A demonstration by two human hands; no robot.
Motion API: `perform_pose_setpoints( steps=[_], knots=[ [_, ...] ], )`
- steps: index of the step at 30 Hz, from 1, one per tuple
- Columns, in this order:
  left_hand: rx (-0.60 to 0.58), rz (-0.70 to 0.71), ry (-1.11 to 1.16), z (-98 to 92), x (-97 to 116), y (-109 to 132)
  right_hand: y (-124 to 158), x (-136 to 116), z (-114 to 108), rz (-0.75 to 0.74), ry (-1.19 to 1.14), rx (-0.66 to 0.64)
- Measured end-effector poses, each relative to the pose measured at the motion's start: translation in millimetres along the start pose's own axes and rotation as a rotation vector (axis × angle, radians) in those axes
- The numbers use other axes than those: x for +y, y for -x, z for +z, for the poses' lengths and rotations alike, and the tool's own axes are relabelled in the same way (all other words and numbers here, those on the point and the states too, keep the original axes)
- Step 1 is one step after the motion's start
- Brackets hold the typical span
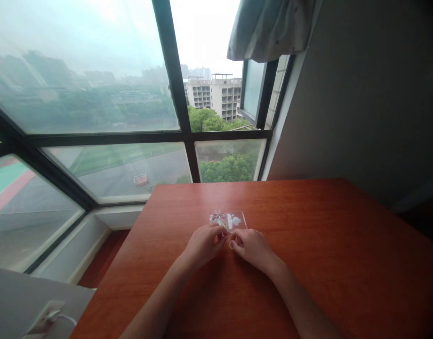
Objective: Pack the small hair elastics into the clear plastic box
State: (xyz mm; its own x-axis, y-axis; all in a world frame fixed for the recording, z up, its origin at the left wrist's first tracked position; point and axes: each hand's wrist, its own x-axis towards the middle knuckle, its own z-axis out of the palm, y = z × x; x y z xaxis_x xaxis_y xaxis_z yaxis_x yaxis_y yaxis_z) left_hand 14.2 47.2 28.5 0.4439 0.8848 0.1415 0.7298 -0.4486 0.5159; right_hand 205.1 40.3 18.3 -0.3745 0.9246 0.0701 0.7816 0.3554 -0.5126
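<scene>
Two bare forearms reach forward from the bottom edge over a reddish-brown wooden desk (pixel 325 263). The right hand (pixel 254 246) has its grip closed, thumb and fingertips pinched on a small yellowish ring (pixel 231 245) that sits at their tips, just above the desk; such a fine pinch probably suits so tiny a piece and leaves most of it exposed. The left hand (pixel 205 242) is curled just beside it, fingers drawn in toward the thumb; whether that grip holds anything, I cannot tell. The two hands face each other without touching, likely so both can work at one spot. Just beyond the fingers lies a clear plastic container (pixel 245 220) with small dark-reddish pieces (pixel 217 216) on its left and a whitish piece (pixel 236 220) on its right, seemingly placed for short reaches. Past the desk's far edge are dark-framed windows (pixel 188 136), then trees and pale buildings (pixel 223 96).
</scene>
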Motion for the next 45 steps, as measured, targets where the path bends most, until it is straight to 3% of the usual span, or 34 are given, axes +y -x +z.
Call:
perform_pose_setpoints(
  steps=[9,23,28,35,45],
  knots=[
    [0.004,-0.02,0.233,-1.7,3.7,-3.1,-0.9,3.0,3.6,-0.058,-0.096,0.159],
    [0.012,-0.04,0.356,0.3,4.9,-5.1,-1.1,4.0,6.2,-0.099,-0.133,0.236],
    [0.044,-0.035,0.285,2.0,3.5,-5.0,-1.3,3.5,4.3,-0.078,-0.13,0.238],
    [0.209,-0.092,0.008,-2.6,-6.0,-7.1,-2.2,5.8,0.6,-0.014,-0.091,0.26],
    [0.154,-0.174,-0.113,-2.7,-9.0,-21.1,-2.7,4.8,-1.5,0.003,-0.075,0.244]
  ],
)
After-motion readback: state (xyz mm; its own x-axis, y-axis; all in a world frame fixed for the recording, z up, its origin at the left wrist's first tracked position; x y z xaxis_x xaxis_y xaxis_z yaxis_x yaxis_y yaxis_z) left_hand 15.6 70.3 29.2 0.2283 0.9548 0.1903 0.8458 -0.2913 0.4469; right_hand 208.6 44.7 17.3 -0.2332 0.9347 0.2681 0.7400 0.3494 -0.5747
